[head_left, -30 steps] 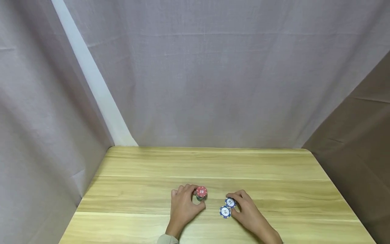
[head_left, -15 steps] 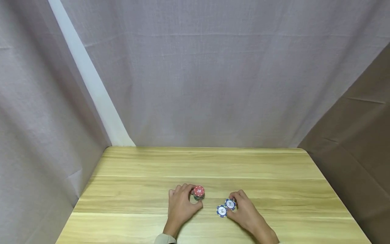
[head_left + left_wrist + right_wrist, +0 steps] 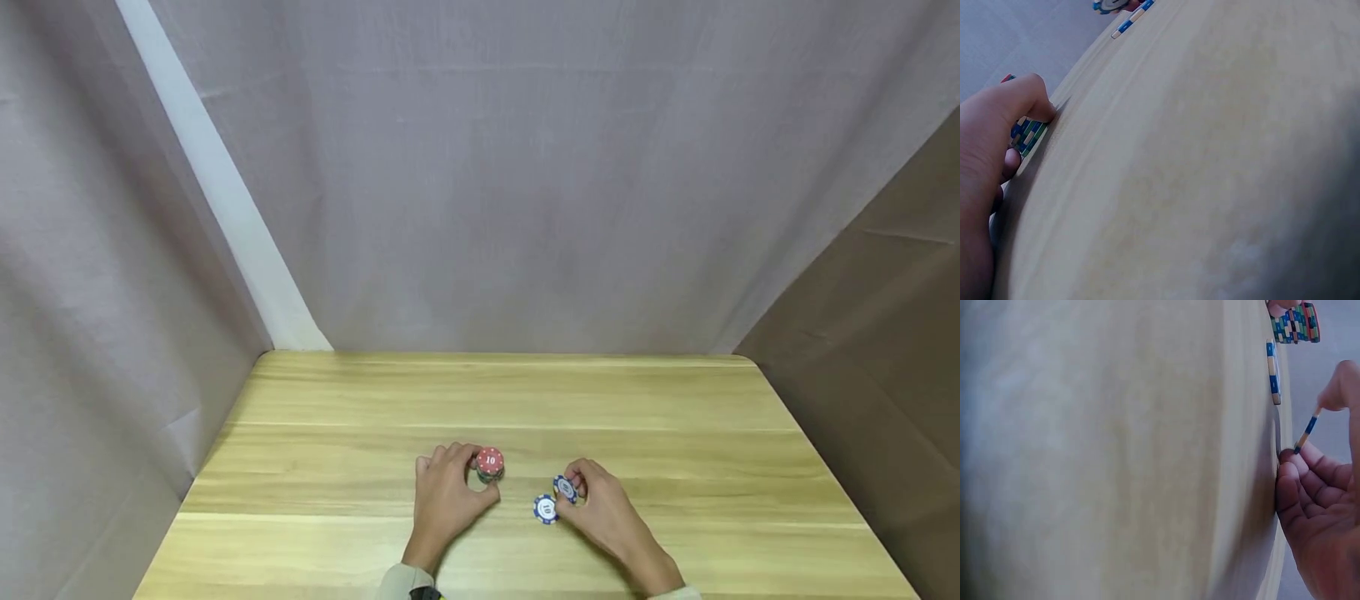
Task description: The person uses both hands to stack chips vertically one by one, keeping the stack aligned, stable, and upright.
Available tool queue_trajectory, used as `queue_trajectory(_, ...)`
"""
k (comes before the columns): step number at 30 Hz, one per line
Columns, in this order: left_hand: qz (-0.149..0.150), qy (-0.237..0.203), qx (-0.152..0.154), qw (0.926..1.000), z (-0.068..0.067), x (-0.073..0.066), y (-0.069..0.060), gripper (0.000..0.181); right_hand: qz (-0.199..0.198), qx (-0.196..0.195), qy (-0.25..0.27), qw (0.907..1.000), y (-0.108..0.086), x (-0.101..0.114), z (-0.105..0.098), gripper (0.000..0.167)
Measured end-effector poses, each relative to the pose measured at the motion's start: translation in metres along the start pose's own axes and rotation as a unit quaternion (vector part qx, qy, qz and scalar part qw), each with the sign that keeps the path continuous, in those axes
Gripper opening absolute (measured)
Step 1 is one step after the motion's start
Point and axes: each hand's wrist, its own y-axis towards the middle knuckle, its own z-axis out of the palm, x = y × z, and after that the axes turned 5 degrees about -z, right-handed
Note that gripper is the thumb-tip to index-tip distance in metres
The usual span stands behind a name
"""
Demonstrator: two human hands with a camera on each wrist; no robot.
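A stack of poker chips (image 3: 490,462), topped by a red one marked 10, stands left of the table's middle. Thumb and index finger of my left hand (image 3: 447,500) curl round its left side; in the left wrist view the thumb hides part of the stack. My right hand (image 3: 606,508) pinches a blue-and-white poker chip (image 3: 1307,432) by its edges, tilted, its upper edge against the thumb and its lower edge at the fingers. A second blue-and-white poker chip (image 3: 546,509) lies flat on the wood between the stack and my right hand.
The pale wooden table (image 3: 360,400) extends to both sides and behind the hands. Grey curtains (image 3: 510,200) hang along its back and left edges, and a brown cloth (image 3: 885,367) hangs at the right.
My right hand has tipped up the blue-and-white chip, which lay nearly flat beside the other one. My left hand stays at the stack. The head view has shifted slightly.
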Motion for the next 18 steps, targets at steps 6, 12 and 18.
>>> queue_trajectory(6,-0.003,0.002,0.005,1.0,-0.003,-0.001,0.002,0.052,0.03,0.009,0.055,0.998,0.006,0.006,-0.002,0.022)
queue_trajectory(12,-0.004,0.001,0.001,1.0,-0.003,-0.001,0.003,0.052,0.005,0.011,0.056,0.9983,0.015,0.016,-0.002,0.033)
queue_trajectory(18,-0.001,0.005,0.004,1.0,-0.001,0.0,0.001,0.05,-0.031,0.014,0.028,0.999,0.021,0.028,0.002,0.042)
